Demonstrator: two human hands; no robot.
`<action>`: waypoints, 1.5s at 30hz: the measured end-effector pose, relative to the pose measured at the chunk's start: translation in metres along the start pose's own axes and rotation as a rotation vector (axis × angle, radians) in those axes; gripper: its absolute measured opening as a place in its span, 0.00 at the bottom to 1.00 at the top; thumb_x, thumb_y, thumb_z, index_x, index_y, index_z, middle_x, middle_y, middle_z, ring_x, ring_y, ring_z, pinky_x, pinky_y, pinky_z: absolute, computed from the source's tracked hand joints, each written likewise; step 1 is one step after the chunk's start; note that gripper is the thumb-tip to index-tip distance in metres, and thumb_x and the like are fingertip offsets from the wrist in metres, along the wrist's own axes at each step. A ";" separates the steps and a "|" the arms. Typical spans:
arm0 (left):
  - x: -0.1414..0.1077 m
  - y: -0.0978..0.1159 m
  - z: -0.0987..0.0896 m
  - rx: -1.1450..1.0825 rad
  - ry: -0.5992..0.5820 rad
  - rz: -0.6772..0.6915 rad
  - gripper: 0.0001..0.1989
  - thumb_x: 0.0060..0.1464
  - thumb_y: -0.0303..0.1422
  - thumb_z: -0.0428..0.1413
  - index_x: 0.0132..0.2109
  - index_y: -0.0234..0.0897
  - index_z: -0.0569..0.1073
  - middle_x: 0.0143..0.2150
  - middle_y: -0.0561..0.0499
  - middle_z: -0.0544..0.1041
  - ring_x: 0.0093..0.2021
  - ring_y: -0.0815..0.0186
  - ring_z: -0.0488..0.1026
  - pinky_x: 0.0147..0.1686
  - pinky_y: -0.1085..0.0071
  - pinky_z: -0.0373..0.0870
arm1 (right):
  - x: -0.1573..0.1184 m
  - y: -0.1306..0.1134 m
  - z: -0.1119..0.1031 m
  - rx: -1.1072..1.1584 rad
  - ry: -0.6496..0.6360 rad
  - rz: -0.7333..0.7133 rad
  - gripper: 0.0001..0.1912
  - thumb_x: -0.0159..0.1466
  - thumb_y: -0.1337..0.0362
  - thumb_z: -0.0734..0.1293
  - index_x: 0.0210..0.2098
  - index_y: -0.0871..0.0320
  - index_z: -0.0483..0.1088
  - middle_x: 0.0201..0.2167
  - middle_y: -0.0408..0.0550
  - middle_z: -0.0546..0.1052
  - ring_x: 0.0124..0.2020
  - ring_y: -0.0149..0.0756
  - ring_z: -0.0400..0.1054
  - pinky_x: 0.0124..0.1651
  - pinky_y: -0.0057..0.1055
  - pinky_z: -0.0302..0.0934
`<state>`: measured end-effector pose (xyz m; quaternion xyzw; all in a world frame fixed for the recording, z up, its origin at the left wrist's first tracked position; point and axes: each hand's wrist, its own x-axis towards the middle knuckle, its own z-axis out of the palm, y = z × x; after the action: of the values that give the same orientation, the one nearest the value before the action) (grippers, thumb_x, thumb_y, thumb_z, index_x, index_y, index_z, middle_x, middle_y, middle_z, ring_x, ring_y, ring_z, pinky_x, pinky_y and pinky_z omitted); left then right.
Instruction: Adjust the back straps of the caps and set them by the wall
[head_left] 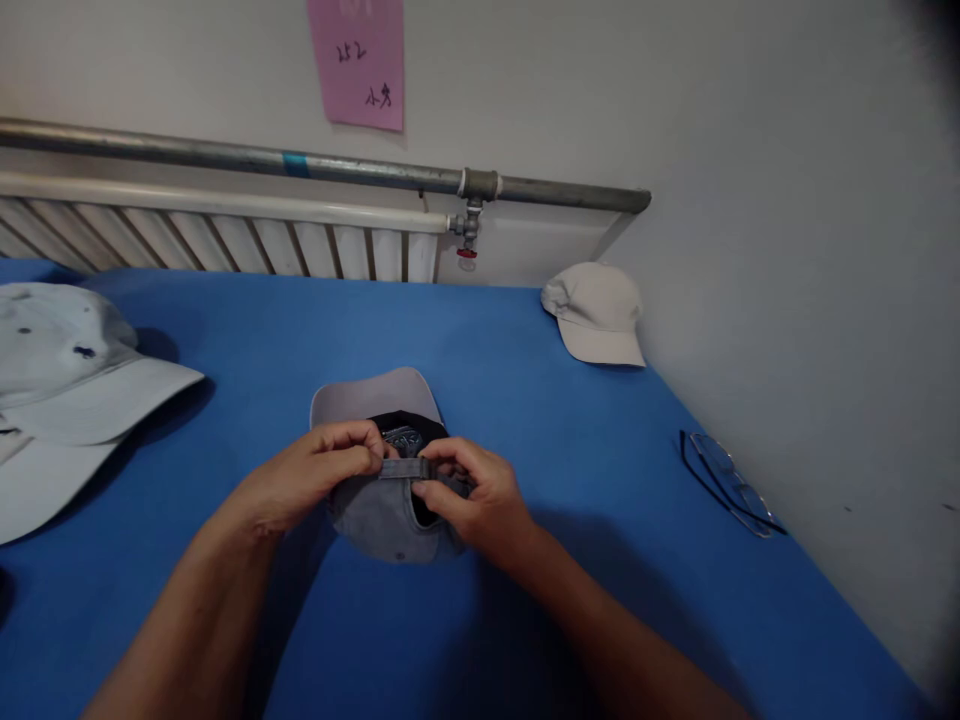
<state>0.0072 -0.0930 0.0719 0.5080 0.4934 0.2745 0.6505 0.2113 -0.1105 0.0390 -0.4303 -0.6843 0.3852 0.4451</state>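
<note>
A grey cap (397, 525) lies upside down on the blue table, its brim pointing away from me and its dark inside partly showing. Across its back opening runs a grey strap (403, 469). My left hand (319, 470) pinches the strap's left end between thumb and fingers. On the other side, my right hand (472, 490) grips the strap's right end by the buckle, its fingers covering part of the cap's edge.
Pale blue caps (67, 370) are stacked at the left. A beige cap (600, 310) sits at the back right by the wall. Glasses (731, 480) rest near the right edge of the blue surface (262, 330). A radiator (300, 245) and pipe (360, 170) run behind.
</note>
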 end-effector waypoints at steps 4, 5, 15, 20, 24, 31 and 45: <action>-0.001 0.002 -0.001 0.023 -0.011 0.002 0.08 0.54 0.37 0.57 0.33 0.38 0.71 0.25 0.58 0.64 0.24 0.73 0.57 0.23 0.75 0.53 | 0.001 0.001 -0.002 -0.028 -0.014 -0.039 0.07 0.55 0.68 0.70 0.35 0.54 0.72 0.29 0.41 0.75 0.29 0.31 0.67 0.35 0.29 0.63; -0.002 0.003 0.000 0.037 -0.026 0.007 0.09 0.55 0.40 0.57 0.36 0.38 0.72 0.28 0.57 0.67 0.26 0.72 0.59 0.25 0.75 0.55 | 0.001 0.000 -0.003 -0.043 -0.030 -0.063 0.08 0.56 0.69 0.69 0.36 0.54 0.72 0.31 0.42 0.75 0.30 0.31 0.68 0.37 0.29 0.64; -0.001 0.004 0.010 0.121 -0.165 -0.030 0.13 0.53 0.40 0.60 0.29 0.35 0.71 0.25 0.56 0.64 0.27 0.71 0.58 0.27 0.74 0.55 | -0.001 -0.007 -0.006 0.020 -0.224 0.025 0.15 0.54 0.71 0.69 0.41 0.53 0.72 0.32 0.40 0.74 0.32 0.31 0.67 0.39 0.30 0.63; 0.000 0.001 0.010 0.092 -0.160 -0.008 0.18 0.54 0.46 0.58 0.28 0.35 0.69 0.25 0.56 0.62 0.27 0.71 0.56 0.27 0.73 0.53 | 0.004 -0.012 -0.012 0.295 -0.268 0.204 0.16 0.53 0.72 0.66 0.41 0.54 0.71 0.31 0.40 0.72 0.33 0.29 0.66 0.38 0.28 0.61; 0.003 -0.003 0.010 0.112 -0.201 -0.011 0.20 0.54 0.48 0.58 0.27 0.36 0.67 0.23 0.58 0.58 0.24 0.72 0.51 0.24 0.73 0.48 | 0.005 -0.015 -0.012 0.397 -0.271 0.286 0.14 0.53 0.70 0.65 0.39 0.54 0.71 0.28 0.38 0.70 0.28 0.27 0.62 0.33 0.27 0.58; 0.001 0.002 0.018 0.057 -0.209 -0.016 0.14 0.52 0.41 0.58 0.26 0.35 0.70 0.22 0.57 0.61 0.23 0.73 0.52 0.22 0.74 0.49 | 0.005 -0.013 -0.007 0.503 -0.192 0.361 0.11 0.50 0.71 0.64 0.33 0.55 0.72 0.23 0.37 0.68 0.22 0.25 0.57 0.27 0.25 0.52; 0.000 0.000 0.016 -0.064 -0.196 0.007 0.10 0.51 0.38 0.60 0.31 0.35 0.73 0.27 0.55 0.70 0.28 0.71 0.63 0.29 0.75 0.58 | 0.009 -0.008 -0.008 0.703 -0.057 0.465 0.03 0.48 0.68 0.65 0.25 0.57 0.66 0.17 0.35 0.66 0.14 0.20 0.47 0.19 0.22 0.40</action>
<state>0.0221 -0.0993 0.0714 0.5132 0.4165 0.2413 0.7106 0.2143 -0.1032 0.0511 -0.3845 -0.4081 0.6971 0.4469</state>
